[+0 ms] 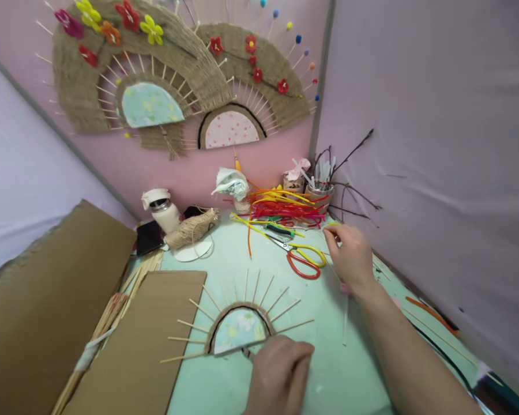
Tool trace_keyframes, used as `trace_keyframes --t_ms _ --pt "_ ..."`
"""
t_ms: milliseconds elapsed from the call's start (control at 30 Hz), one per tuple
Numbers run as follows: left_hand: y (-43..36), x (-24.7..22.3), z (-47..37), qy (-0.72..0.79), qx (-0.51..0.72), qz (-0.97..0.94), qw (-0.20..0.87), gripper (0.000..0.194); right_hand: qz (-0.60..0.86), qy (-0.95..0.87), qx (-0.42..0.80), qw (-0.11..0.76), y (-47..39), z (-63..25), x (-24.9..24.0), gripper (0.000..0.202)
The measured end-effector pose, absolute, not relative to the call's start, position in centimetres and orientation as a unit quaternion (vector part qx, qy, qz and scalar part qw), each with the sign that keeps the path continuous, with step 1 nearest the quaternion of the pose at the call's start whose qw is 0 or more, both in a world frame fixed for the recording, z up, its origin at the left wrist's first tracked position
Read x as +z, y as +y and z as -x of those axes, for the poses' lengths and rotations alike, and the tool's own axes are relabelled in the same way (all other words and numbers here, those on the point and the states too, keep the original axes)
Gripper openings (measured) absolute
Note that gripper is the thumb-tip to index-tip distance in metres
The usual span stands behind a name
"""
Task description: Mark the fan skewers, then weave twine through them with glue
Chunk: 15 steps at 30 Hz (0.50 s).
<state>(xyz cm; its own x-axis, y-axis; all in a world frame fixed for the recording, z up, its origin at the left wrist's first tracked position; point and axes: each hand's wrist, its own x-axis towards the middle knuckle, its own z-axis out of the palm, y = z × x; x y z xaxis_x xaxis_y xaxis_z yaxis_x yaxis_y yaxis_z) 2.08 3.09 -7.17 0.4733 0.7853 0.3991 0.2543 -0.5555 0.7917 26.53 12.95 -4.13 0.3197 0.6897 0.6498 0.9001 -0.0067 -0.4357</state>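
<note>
**A flimsy little sunburst, pale sticks and all**

The half-round fan lay flat on the pale green table, just right of the cardboard sheet, its straight edge towards me. Thin sticks rayed out around its curve, and a dark line followed the edge of the patterned cloth.

My left hand was curled in, nearly a fist, at the fan's lower right corner. From where I looked, it covered part of that corner, so whether it touched the fan or closed on anything, I couldn't tell. My right hand was off beside the scissors, thumb and fingertips drawn together; whether something fine sat between them, I couldn't make out. The bright fuzzy strips lay just beyond the scissors.

I judged the fan to be very light, with a fairly stiff middle, a soft cloth face and not much slip to it. The sticks looked like the fragile part, apt to snap or twist loose if pulled. The safe hold was the half-round body, pinched near its straight edge, with my fingers clear of the tips.
</note>
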Motion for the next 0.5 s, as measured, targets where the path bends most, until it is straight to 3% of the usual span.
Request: trace_keyframes --t_ms 300,500 --pt "3.8 -8.3 -2.4 0.264 0.488 -0.676 0.484 0.026 0.699 -0.590 -0.156 0.372 14.1 -26.5 -5.8 0.012" --pt "3.8 -8.3 -2.3 0.267 0.523 -0.642 0.493 0.020 0.696 -0.587 -0.148 0.386 13.9 -26.4 -5.6 0.010"
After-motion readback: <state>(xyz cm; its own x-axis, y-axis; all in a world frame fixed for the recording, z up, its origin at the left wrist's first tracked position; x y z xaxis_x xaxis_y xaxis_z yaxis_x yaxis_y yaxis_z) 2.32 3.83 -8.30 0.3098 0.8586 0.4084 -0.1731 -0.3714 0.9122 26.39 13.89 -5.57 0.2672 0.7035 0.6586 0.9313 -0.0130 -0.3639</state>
